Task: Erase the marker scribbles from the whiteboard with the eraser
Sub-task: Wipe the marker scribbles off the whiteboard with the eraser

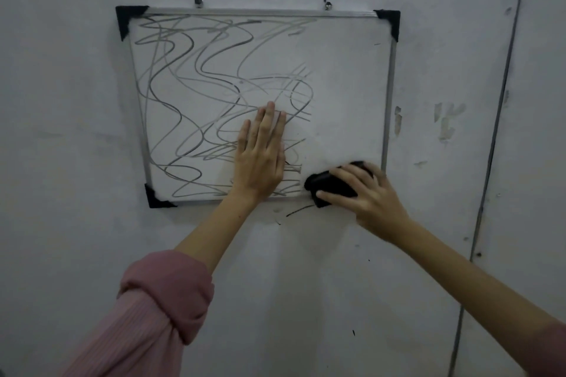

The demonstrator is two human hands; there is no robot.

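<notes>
Head cam: right hand (372,193) grips black eraser (332,184) at whiteboard (346,86) bottom-right corner; left hand (260,159) flat, bracing board. Remaining scribbles (196,95) lie left/up of eraser; pad contact prob flat, unclear.

Hangs on a grey wall: a whiteboard (346,76) with thin metal frame and black corner caps. Covered on left and middle with wavy grey marker scribbles (196,95), wiped clean on the right. Sits at the bottom right corner, over the frame edge: a black eraser (329,184).
</notes>
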